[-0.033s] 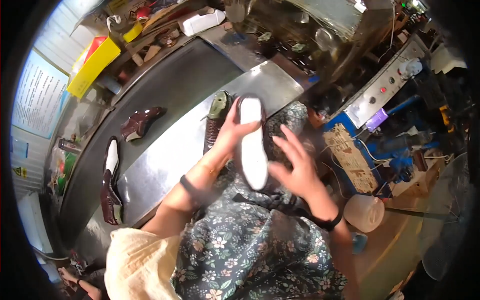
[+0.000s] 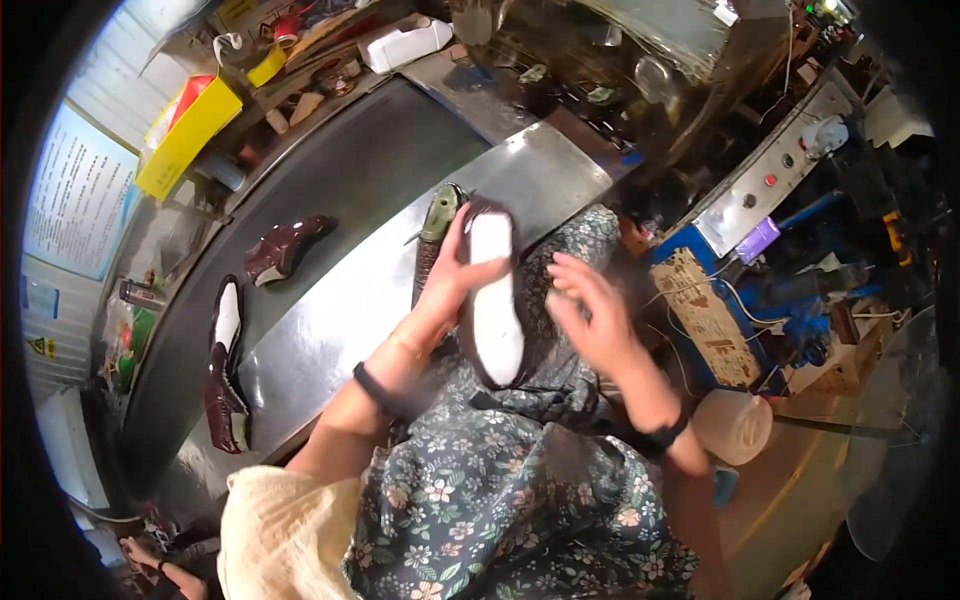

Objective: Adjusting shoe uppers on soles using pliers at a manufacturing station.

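Observation:
My left hand (image 2: pixel 447 285) grips a dark brown shoe (image 2: pixel 498 335) by its side, its white underside turned up and the thumb lying across it. The shoe is held above my flowered apron. Fingers apart and slightly bent, my right hand (image 2: pixel 597 325) hovers just to the right of the shoe, apart from it and holding nothing. Behind my left hand, a brown textured shoe on a green last (image 2: pixel 440 215) lies partly hidden on the metal plate (image 2: pixel 330 290).
On the dark belt (image 2: pixel 400 130) to the left lie a glossy brown shoe (image 2: pixel 287 250) and another showing a white underside (image 2: pixel 228 312). A yellow box (image 2: pixel 190 140) stands far left. At right are a control panel (image 2: pixel 800 155) and a plastic jug (image 2: pixel 733 425). Another person's hand (image 2: pixel 138 552) shows lower left.
The held shoe and my left hand have shifted slightly left and down. My right hand's fingers have drawn in a little and sit farther from the shoe.

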### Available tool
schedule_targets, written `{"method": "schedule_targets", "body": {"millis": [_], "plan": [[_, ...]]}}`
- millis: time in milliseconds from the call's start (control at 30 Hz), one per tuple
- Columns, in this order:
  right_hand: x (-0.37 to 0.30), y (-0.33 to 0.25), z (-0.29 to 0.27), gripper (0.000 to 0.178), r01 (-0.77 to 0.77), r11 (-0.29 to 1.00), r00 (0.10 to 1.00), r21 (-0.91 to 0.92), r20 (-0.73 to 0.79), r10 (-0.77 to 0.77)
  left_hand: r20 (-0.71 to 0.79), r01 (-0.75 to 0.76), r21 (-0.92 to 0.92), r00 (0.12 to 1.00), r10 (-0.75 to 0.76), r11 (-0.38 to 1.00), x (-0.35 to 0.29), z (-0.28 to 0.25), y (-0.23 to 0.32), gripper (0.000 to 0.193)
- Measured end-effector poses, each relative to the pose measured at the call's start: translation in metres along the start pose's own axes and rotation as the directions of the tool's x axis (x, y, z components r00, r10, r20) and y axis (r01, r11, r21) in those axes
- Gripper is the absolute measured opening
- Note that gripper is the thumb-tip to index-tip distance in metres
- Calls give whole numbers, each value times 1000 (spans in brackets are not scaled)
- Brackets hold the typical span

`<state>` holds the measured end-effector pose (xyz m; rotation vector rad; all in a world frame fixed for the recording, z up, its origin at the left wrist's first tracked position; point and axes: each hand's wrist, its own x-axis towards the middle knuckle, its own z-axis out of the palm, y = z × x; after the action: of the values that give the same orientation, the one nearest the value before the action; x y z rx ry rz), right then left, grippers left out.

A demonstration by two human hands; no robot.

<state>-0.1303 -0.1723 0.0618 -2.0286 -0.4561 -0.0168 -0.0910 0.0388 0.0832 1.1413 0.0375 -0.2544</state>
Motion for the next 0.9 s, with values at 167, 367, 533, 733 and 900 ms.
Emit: {"method": "schedule_targets", "body": {"millis": [167,367,533,733,900], "plan": [[87,73,82,37,30,929,990,-368,139,23,-217,31,-173,974,-69,985,-28,-82,-26,89],[123,119,157,17,54,804,996,-592,-25,-86,-339,-167,-124,934,116,978,-36,-90,-31,97],[150,102,96,38,-278,926,960,-257,-31,280,-204,-132,29,970,135,991,-33,-72,-23,104],[110,30,-6,35,73,995,935,-65,-343,-91,27,-222,70,975,221,973,-24,-54,-27,105],[23,-46,-91,39,29,999,745,-39,-666,-47,201,-156,2,968,153,988,-16,-36,-23,102]]}}
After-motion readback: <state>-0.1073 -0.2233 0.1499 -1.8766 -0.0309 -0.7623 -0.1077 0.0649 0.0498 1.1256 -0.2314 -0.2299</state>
